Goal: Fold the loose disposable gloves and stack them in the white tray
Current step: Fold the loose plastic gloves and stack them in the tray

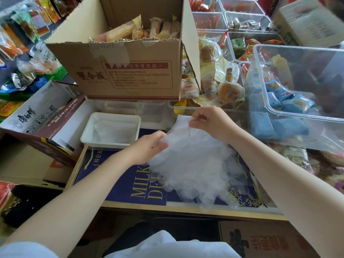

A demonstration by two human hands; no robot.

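A pile of loose, clear disposable gloves (195, 168) lies on a dark blue box lid. My right hand (208, 121) pinches the upper edge of one glove (181, 125) and lifts it off the pile. My left hand (150, 146) grips the same glove's left side, fingers curled into the plastic. The white tray (87, 135) sits just left of my hands and holds some folded clear gloves (113, 130).
A big cardboard box of wrapped snacks (128, 75) stands behind the tray. Clear plastic bins (297, 116) with blue snack packs crowd the right. A white carton (37, 110) sits at the left. The blue box lid (119, 183) is bare in front of the tray.
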